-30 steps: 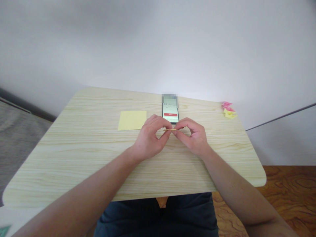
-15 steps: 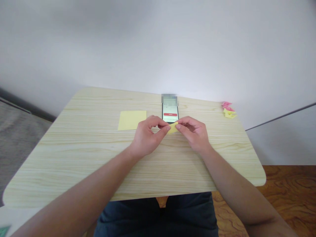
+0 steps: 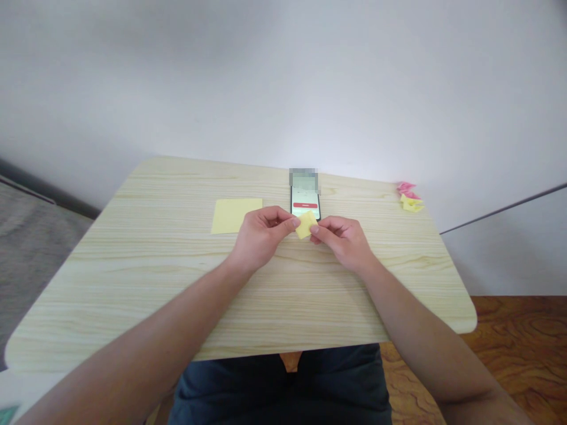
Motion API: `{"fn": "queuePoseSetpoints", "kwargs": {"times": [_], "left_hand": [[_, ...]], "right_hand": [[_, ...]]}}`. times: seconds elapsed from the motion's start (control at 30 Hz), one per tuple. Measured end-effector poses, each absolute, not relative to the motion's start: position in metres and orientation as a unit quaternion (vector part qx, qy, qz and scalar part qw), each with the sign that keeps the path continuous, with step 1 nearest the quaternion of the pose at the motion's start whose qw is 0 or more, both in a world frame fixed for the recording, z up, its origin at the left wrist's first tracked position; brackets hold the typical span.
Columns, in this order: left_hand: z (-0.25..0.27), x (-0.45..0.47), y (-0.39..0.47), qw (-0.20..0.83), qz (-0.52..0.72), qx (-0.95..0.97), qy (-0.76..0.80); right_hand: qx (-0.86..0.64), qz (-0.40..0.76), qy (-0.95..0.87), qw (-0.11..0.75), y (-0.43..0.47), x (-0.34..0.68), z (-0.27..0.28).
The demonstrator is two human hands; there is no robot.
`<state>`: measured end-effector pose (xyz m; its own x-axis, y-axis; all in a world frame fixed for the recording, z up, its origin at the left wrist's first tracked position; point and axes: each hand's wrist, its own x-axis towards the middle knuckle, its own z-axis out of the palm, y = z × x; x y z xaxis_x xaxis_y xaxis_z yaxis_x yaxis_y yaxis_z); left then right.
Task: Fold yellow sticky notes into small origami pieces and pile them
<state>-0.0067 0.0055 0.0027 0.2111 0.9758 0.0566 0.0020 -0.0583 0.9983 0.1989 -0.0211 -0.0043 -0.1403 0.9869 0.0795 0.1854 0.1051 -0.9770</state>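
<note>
Paper, yellow, folded to a small square, is at the near end of the black-edged rectangular phone, the left hand and right hand each pinching a side. Light, even fingertip pressure should keep creases aligned. Left of the phone lies a flat yellow paper sheet; well right, crumpled pink paper.

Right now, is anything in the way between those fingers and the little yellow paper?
Nothing visible: the fingers of the left hand and the right hand both hold the small yellow paper. The phone lies beyond it, not between.
</note>
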Motion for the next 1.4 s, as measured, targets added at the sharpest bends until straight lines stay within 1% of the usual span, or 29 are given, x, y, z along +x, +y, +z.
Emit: {"fn": "queuePoseSetpoints", "kwargs": {"times": [0.4,0.53,0.7,0.93,1.1,1.17,1.3,1.4], "left_hand": [[0.002,-0.006,0.006,0.569,0.462,0.543,0.41],[0.004,-0.006,0.005,0.562,0.465,0.549,0.408],[0.005,-0.005,0.003,0.558,0.453,0.567,0.401],[0.006,-0.004,0.002,0.556,0.454,0.562,0.41],[0.005,-0.005,0.002,0.549,0.458,0.573,0.399],[0.005,-0.006,0.002,0.529,0.461,0.595,0.391],[0.006,-0.008,0.001,0.423,0.469,0.672,0.387],[0.006,-0.008,-0.002,0.36,0.476,0.711,0.372]], "right_hand": [[-0.466,0.47,-0.611,0.434,-0.022,0.2,0.001],[-0.476,0.48,-0.6,0.428,-0.024,0.196,0.001],[-0.483,0.486,-0.614,0.39,-0.025,0.194,0.0],[-0.469,0.51,-0.601,0.398,-0.024,0.194,-0.003],[-0.474,0.502,-0.607,0.394,-0.024,0.196,-0.006],[-0.48,0.484,-0.618,0.392,-0.024,0.197,-0.007],[-0.491,0.424,-0.661,0.377,-0.024,0.197,-0.002],[-0.475,0.381,-0.681,0.408,-0.025,0.197,0.008]]}}
